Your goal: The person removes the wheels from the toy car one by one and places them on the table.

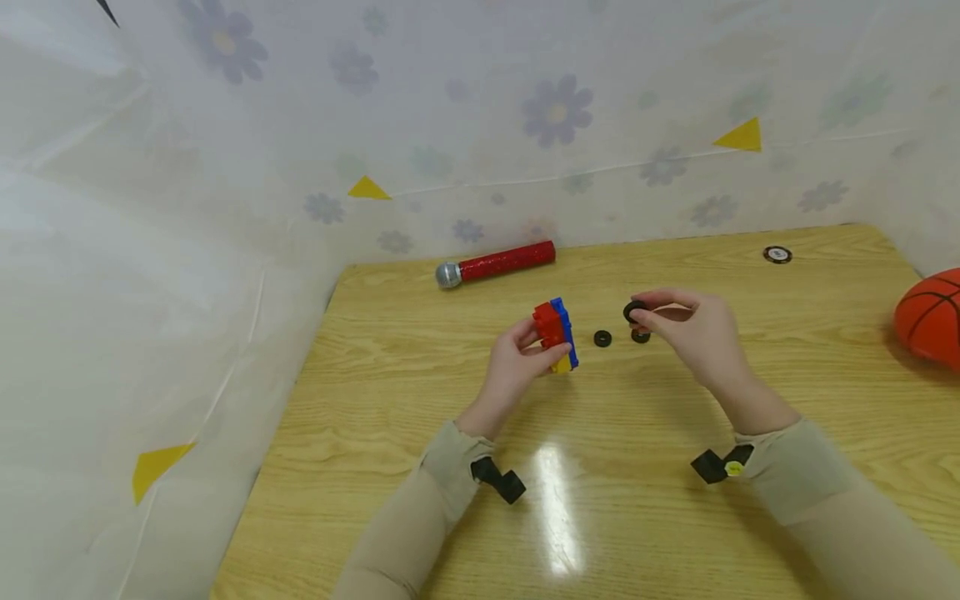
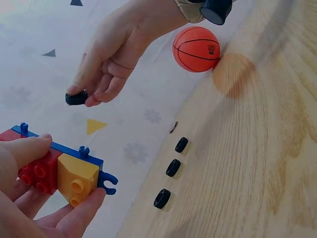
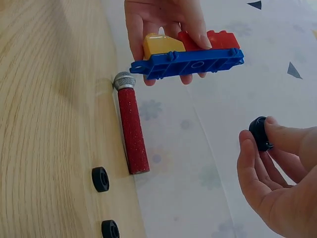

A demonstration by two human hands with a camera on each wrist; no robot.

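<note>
A toy block car of red and yellow bricks on a blue base is held above the wooden counter, the left hand curled around it in a firm grip. Just to its right, the right hand pinches a small black wheel between thumb and fingertips, clear of the car. Two more black wheels lie on the counter between the hands. Farther back rests a red toy microphone; an orange basketball sits at the counter's right edge.
</note>
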